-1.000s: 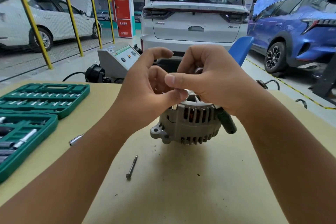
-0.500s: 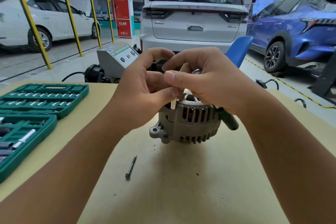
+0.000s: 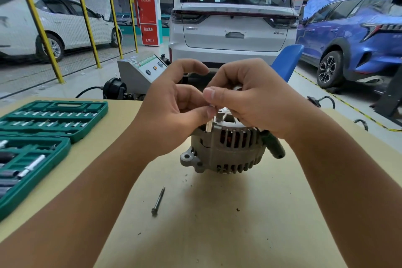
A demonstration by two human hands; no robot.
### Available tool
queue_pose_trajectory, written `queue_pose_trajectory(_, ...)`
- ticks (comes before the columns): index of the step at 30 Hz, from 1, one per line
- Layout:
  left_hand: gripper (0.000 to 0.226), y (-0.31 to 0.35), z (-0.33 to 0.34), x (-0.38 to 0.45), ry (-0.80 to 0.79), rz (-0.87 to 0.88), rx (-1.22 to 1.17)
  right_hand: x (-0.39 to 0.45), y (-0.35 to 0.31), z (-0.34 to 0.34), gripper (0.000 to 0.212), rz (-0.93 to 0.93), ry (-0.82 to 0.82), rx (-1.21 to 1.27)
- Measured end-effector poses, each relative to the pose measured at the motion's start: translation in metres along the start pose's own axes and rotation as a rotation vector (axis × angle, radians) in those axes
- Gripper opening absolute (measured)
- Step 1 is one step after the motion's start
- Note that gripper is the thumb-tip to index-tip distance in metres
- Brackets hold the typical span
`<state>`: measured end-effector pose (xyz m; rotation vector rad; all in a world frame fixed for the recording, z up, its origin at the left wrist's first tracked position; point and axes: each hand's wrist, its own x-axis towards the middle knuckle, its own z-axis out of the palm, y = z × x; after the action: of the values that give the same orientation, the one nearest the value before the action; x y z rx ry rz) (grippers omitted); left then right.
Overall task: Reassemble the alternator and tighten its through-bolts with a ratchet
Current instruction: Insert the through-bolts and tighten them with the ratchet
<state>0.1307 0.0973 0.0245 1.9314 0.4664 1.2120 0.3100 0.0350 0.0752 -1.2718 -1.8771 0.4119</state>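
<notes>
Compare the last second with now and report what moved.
Little moved: both hands still work a silvery through-bolt at the top of the alternator; the left hand still pinches it, the right hand stays close. The loose bolt and socket case stayed put.

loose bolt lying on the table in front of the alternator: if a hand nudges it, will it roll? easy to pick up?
The bolt is a thin round shank lying flat on the smooth table, so a sideways nudge would probably roll it, likely curving around its wider head. It looks like stiff metal, light for its length. Lying flush, it may be fiddly to pinch.
</notes>
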Motion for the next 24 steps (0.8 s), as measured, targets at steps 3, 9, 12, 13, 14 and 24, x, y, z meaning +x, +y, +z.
queue_pose_trajectory(3,0.057,0.0,0.004,-0.001,-0.001,-0.01,-0.012,0.003,0.001,0.007,0.02,0.04,0.074,-0.097)
queue_pose_trajectory(9,0.056,-0.002,0.007,-0.002,0.097,-0.023,0.006,0.0,-0.001,0.012,0.025,0.137,0.106,0.069)
queue_pose_trajectory(12,0.048,-0.004,0.008,-0.002,0.128,-0.017,0.025,0.004,0.004,0.001,0.024,0.485,0.212,0.516)
queue_pose_trajectory(13,0.044,-0.004,0.01,-0.002,0.132,-0.019,0.029,0.005,0.004,-0.007,0.019,0.583,0.264,0.743)
queue_pose_trajectory(14,0.039,-0.004,0.011,-0.002,0.134,-0.018,0.033,0.006,0.005,-0.014,0.02,0.64,0.323,0.968)
queue_pose_trajectory(24,0.004,-0.01,0.016,-0.006,0.066,0.094,0.127,0.01,0.013,-0.019,0.028,0.584,0.629,1.799)
